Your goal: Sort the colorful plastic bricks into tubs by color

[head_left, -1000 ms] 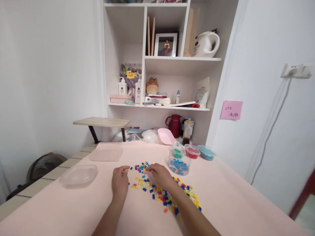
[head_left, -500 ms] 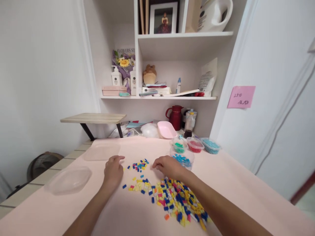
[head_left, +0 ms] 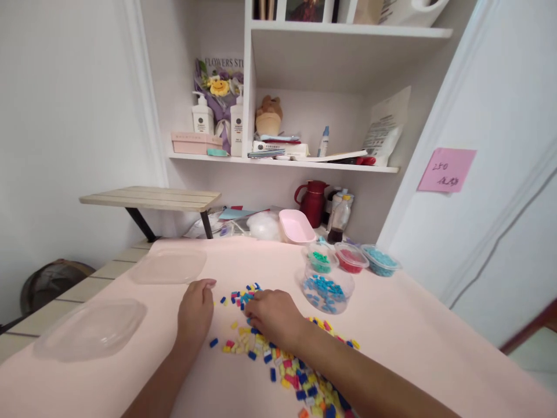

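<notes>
A scatter of small coloured beads [head_left: 287, 371] in blue, yellow, red and white lies on the pink table [head_left: 413, 348]. My right hand [head_left: 272, 316] rests palm down on the near edge of a small bead cluster [head_left: 241, 297], fingers curled onto the beads. My left hand [head_left: 195, 310] lies on the table just left of that cluster, fingers bent under, and what it holds, if anything, is hidden. A clear round tub of blue beads [head_left: 327, 288] stands to the right of my right hand.
Behind the blue tub stand small tubs of green [head_left: 321, 258], red [head_left: 350, 257] and light-blue beads [head_left: 380, 259]. Two clear lids [head_left: 91, 328] [head_left: 167, 266] lie at the left. A pink dish [head_left: 296, 226], a red jug [head_left: 312, 203] and shelves stand behind.
My right hand has moved left and toward me onto the small bead cluster. My left hand has barely shifted. The camera has tilted down and moved closer to the table.
</notes>
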The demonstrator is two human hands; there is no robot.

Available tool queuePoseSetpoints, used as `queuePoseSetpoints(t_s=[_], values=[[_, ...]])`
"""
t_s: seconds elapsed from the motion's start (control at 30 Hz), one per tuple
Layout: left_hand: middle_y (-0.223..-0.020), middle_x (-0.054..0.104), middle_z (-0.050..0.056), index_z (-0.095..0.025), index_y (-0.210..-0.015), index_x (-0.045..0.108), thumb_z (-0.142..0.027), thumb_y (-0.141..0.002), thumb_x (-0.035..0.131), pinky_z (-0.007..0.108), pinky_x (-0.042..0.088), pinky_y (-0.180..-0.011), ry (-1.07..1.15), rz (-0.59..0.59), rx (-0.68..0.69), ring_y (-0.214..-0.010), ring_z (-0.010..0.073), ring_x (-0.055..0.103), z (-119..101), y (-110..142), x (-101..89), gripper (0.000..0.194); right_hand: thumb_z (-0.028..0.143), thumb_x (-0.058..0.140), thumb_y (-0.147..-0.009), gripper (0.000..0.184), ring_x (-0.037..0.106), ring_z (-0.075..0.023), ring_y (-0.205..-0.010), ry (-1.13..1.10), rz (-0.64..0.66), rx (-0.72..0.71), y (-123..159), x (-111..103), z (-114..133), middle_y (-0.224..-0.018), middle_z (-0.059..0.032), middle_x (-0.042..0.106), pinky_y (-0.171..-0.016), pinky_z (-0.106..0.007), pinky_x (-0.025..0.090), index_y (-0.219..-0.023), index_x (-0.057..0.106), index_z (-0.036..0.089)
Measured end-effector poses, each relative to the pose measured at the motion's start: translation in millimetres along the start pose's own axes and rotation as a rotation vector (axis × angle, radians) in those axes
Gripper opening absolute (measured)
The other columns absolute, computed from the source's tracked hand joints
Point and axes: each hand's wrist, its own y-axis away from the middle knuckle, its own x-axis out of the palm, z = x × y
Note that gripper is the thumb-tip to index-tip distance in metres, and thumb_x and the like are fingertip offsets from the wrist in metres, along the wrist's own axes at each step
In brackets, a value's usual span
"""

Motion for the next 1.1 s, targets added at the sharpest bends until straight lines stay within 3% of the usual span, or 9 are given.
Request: queuePoseSetpoints(t_s=[0.17,0.33,0.47,0.57,0.7,0.83,1.0,1.1], values=[[-0.104,0.068,0.007,-0.021,-0.092,0.065,-0.02,-0.082,0.035,0.035,0.046,-0.096,0.047,-0.018,-0.009,-0.104,0.0213,0.061,2.7,-1.0,1.5,0.032,0.014,0.057,-0.076,0.019,0.066,-0.0202,-0.083,0.03,0.027,0.007,-9.2,5.3,1.8,-0.091,-0.0029,0.072,-0.066,-0.026,0.041,-0.088,0.068,0.025],[-0.104,0.069,0.006,-0.022,-0.091,0.066,-0.018,-0.082,0.035,0.035,0.046,-0.095,0.055,0.009,-0.038,-0.104,0.0204,0.062,4.1,-1.8,3.1,0.032,0.014,0.054,-0.078,0.024,0.066,-0.0178,-0.089,-0.187,-0.042,0.128,4.8,-6.2,-12.6,-0.098,0.0017,0.073,-0.073,-0.025,0.042,-0.089,0.07,0.028],[-0.105,0.07,0.004,-0.023,-0.09,0.066,-0.017,-0.081,0.038,0.035,0.046,-0.096,0.038,0.035,-0.048,-0.104,0.0202,0.063,4.6,-4.0,3.3,0.03,0.018,0.058,-0.079,0.016,0.065,-0.0153,-0.079,-0.297,-0.176,0.254,32.5,-45.9,-59.3,-0.088,0.0013,0.073,-0.071,-0.024,0.044,-0.088,0.07,0.024],[-0.106,0.071,0.002,-0.024,-0.09,0.067,-0.016,-0.08,0.04,0.037,0.047,-0.096,0.051,0.042,-0.069,-0.103,0.0211,0.064,8.3,-7.9,5.8,0.03,0.025,0.056,-0.083,0.015,0.063,-0.0133,-0.065,-0.316,-0.314,0.438,55.6,-84.2,-105.3,-0.08,0.0007,0.071,-0.063,-0.023,0.045,-0.09,0.069,0.022],[-0.106,0.072,0.001,-0.028,-0.086,0.066,-0.017,-0.081,0.04,0.045,0.047,-0.096,0.05,0.06,-0.116,-0.105,0.0251,0.064,13.5,-12.9,11.6,0.029,0.025,0.056,-0.082,0.017,0.062,-0.0144,-0.066,-0.082,-0.318,0.662,79.1,-111.3,-146.9,-0.076,0.0003,0.071,-0.059,-0.023,0.042,-0.089,0.071,0.022],[-0.106,0.072,0.003,-0.03,-0.081,0.065,-0.022,-0.082,0.041,0.049,0.046,-0.097,0.076,0.05,-0.102,-0.105,0.0286,0.064,14.4,-14.1,12.7,0.026,0.023,0.057,-0.081,0.018,0.063,-0.0158,-0.07,-0.014,-0.267,0.685,84.5,-102.1,-154.4,-0.077,0.0004,0.072,-0.062,-0.024,0.042,-0.085,0.074,0.024],[-0.107,0.072,-0.003,-0.031,-0.086,0.064,-0.023,-0.084,0.038,0.042,0.045,-0.099,0.034,0.087,-0.13,-0.105,0.0224,0.063,17.5,-16.1,14.5,0.028,0.022,0.053,-0.085,0.023,0.065,-0.0177,-0.082,-0.015,-0.243,0.664,81.4,-84.3,-150.3,-0.092,-0.0003,0.074,-0.066,-0.025,0.043,-0.089,0.076,0.027],[-0.108,0.071,-0.006,-0.03,-0.088,0.065,-0.021,-0.085,0.038,0.039,0.044,-0.1,0.02,0.102,-0.143,-0.105,0.02,0.062,17.3,-16.2,15.0,0.029,0.019,0.05,-0.086,0.026,0.066,-0.016,-0.075,-0.067,-0.259,0.637,81.2,-81.6,-149.4,-0.087,-0.0004,0.074,-0.066,-0.024,0.044,-0.094,0.075,0.026]])
